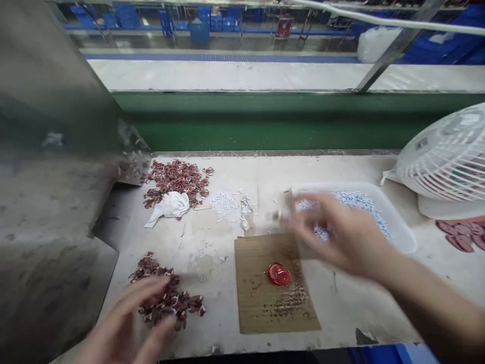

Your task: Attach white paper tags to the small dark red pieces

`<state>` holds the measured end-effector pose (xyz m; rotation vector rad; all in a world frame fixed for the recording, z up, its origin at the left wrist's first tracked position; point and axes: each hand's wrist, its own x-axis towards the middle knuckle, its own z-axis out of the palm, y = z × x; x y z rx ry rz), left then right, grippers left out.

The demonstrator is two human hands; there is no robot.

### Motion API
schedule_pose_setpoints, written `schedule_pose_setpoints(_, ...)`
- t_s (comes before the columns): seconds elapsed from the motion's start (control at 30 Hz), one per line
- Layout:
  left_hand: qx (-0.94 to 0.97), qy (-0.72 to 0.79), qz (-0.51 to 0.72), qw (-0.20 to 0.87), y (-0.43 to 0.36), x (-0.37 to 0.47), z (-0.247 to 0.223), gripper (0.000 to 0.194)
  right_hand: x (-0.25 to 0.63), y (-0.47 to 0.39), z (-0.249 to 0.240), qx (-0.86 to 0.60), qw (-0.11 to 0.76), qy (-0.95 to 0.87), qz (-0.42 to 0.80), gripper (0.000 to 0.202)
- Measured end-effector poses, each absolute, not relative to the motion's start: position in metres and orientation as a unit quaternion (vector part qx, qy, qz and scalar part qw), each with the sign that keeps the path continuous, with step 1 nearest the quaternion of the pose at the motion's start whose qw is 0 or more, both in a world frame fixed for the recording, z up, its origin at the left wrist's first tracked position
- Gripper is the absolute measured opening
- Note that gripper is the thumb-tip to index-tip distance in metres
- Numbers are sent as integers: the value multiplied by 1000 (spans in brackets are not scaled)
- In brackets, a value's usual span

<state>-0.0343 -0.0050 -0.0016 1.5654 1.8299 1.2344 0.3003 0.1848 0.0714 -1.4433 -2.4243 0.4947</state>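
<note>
The left hand (129, 323) is resting with fingers spread on the near pile of red scraps (168, 298), gripping nothing. The blurred right hand (341, 235) is hovering over the clear tray (397, 222) holding white bits (356, 199); its grip is unclear.

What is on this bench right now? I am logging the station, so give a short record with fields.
left hand: on the near pile of dark red scraps
right hand: blurred, over the clear tray of pale pellets; hold unclear
cardboard sheet: bears a red disc
far pile: red scraps, white cloth
right edge: white fan
</note>
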Motion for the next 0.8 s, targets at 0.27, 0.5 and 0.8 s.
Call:
schedule_pose_setpoints(0.27,803,553,212,74,25,-44,19,31,299,402,57,-695,-13,-719,10,43)
schedule_pose_setpoints(0.5,835,495,214,110,46,-34,11,14,368,304,86,-656,62,-751,40,40)
schedule_pose_setpoints(0.8,832,482,265,70,50,-24,-1,16,423,209,40,-625,-7,-772,113,22)
